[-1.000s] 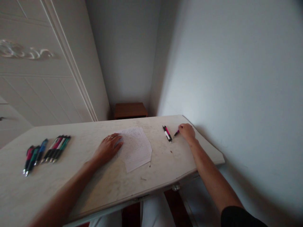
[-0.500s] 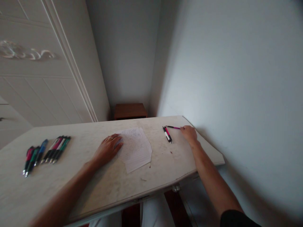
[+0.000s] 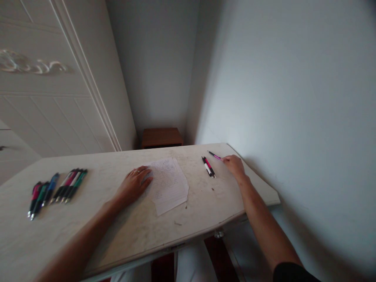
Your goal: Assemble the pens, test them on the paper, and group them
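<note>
My left hand (image 3: 138,180) lies flat with its fingers stretched over the left edge of a sheet of paper (image 3: 170,192) covered in scribbles. Toward the table's right end, my right hand (image 3: 234,164) pinches a purple and black pen (image 3: 214,154) by one end, its other end pointing left and away from me. Just left of that hand, a white and black pen (image 3: 207,168) and a pink and black pen (image 3: 210,166) lie side by side on the table. On the far left several pens (image 3: 70,186) in pink, white and green rest in a row.
Beside that row lie a blue pen (image 3: 51,188), a green pen (image 3: 40,200) and another pink pen (image 3: 34,197). The whitish table (image 3: 123,235) meets a wall (image 3: 279,98) on its right. A white cabinet (image 3: 96,94) and a low brown stand (image 3: 162,137) are behind.
The purple pen in my right hand has swung, its free end moving away from me and clear of the two pens beside it. My left hand has stayed on the paper.
</note>
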`<state>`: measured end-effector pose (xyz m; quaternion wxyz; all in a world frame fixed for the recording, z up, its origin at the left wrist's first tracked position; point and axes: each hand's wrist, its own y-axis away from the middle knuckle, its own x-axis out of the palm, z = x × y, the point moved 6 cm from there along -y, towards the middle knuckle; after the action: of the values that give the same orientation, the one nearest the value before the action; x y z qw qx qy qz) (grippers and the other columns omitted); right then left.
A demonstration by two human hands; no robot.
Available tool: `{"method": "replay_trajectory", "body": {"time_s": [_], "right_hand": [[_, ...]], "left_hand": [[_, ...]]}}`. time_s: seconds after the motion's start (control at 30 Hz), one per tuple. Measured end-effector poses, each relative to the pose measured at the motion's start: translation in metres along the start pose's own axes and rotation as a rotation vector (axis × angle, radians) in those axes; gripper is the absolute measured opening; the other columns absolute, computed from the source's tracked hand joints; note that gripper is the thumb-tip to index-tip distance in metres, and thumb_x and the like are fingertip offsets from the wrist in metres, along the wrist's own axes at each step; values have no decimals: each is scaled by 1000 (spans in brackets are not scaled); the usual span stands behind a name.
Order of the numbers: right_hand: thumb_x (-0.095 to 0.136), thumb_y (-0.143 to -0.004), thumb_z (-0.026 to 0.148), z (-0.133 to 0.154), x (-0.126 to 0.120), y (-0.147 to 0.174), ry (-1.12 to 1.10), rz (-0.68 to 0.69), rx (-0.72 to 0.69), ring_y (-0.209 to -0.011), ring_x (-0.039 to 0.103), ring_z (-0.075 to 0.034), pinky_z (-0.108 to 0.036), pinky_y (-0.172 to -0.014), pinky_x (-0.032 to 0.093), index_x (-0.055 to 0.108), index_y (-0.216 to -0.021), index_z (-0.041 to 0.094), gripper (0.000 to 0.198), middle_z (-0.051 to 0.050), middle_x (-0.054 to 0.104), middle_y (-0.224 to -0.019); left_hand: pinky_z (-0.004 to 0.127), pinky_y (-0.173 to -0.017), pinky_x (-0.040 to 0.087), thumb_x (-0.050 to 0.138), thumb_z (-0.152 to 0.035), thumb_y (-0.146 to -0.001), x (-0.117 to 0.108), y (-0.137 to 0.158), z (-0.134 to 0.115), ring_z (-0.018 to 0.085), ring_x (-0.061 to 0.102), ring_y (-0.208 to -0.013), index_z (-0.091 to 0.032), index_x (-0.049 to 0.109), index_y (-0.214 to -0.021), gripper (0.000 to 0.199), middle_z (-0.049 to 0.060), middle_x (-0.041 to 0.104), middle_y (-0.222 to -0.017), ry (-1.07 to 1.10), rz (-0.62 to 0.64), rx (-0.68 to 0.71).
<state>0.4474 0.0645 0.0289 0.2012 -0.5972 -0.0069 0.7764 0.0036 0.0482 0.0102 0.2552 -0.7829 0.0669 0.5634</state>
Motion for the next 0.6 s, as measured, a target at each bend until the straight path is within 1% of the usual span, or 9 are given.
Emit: {"method": "replay_trajectory", "body": {"time_s": [0.07,0.13,0.27,0.33,0.4,0.5,0.6], "right_hand": [[57,-85,31,2,3,-1,-125,-6,-33,-92,68,-20,-25,-76,47,78,-91,20,24,-8,76,-94],[62,-80,30,3,7,-1,-254,12,-46,-86,69,-20,-25,-74,48,77,-91,20,21,-7,77,-88],[65,-75,36,4,14,-1,-449,128,-85,-63,66,-16,-24,-59,47,74,-81,17,22,-5,74,-71],[65,-74,39,5,17,0,-507,201,-112,-58,64,-15,-23,-55,46,74,-77,16,25,-5,73,-66],[65,-74,40,5,19,0,-533,248,-120,-57,64,-15,-22,-55,46,73,-74,15,26,-5,73,-64],[66,-73,38,4,20,1,-542,264,-111,-56,64,-15,-23,-55,48,74,-73,15,24,-5,72,-63],[68,-71,34,3,24,0,-609,288,-99,-57,66,-15,-23,-56,49,75,-81,14,23,-4,73,-66]], "left_hand": [[47,-106,41,37,-47,-92,0,0,0,29,55,-122,-17,63,-118,47,14,60,-131,4,-9,3],[47,-107,41,37,-46,-93,1,0,1,28,54,-122,-17,62,-119,46,13,60,-131,4,-3,4],[47,-106,40,36,-45,-93,2,0,1,28,53,-123,-17,61,-120,47,14,59,-132,-15,27,-13],[47,-106,40,35,-45,-93,1,0,0,29,53,-123,-17,61,-121,48,14,59,-132,-20,29,-16],[47,-106,41,35,-46,-93,0,0,-1,29,54,-123,-16,61,-121,49,14,59,-132,-18,28,-10],[46,-106,41,36,-46,-93,-2,0,-3,28,55,-121,-17,62,-121,48,14,59,-132,-8,15,-1],[47,-106,41,36,-45,-93,-2,1,-3,28,55,-122,-18,62,-120,47,13,59,-131,-4,6,-8]]}}
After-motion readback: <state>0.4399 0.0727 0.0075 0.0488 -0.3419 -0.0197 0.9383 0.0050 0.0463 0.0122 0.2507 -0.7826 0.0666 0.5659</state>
